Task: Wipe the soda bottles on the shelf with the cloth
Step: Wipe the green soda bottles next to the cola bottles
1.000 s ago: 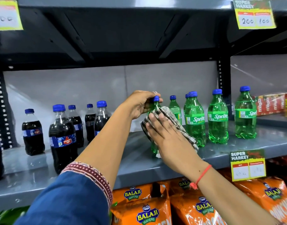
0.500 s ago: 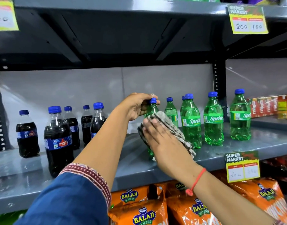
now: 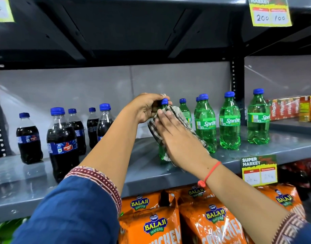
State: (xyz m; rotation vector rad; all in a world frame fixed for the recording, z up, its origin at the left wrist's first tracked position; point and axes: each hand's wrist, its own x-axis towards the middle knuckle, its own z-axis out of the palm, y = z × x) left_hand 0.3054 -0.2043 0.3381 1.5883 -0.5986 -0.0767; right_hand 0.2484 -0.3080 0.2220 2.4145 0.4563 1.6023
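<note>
A green Sprite bottle with a blue cap stands near the front middle of the grey shelf. My left hand grips its neck just under the cap. My right hand presses a checked cloth flat against the bottle's body, hiding most of it. More Sprite bottles stand in a row to the right. Dark cola bottles with blue caps stand on the left of the same shelf.
The upper shelf's dark underside hangs close above the bottle caps. A black upright post stands behind the Sprite row. Red and orange cartons sit far right. Orange wafer bags fill the shelf below, and a price tag hangs on the shelf edge.
My right hand with the cloth has slid up the bottle toward its neck. My left hand still holds the top. The camera view has shifted slightly.
</note>
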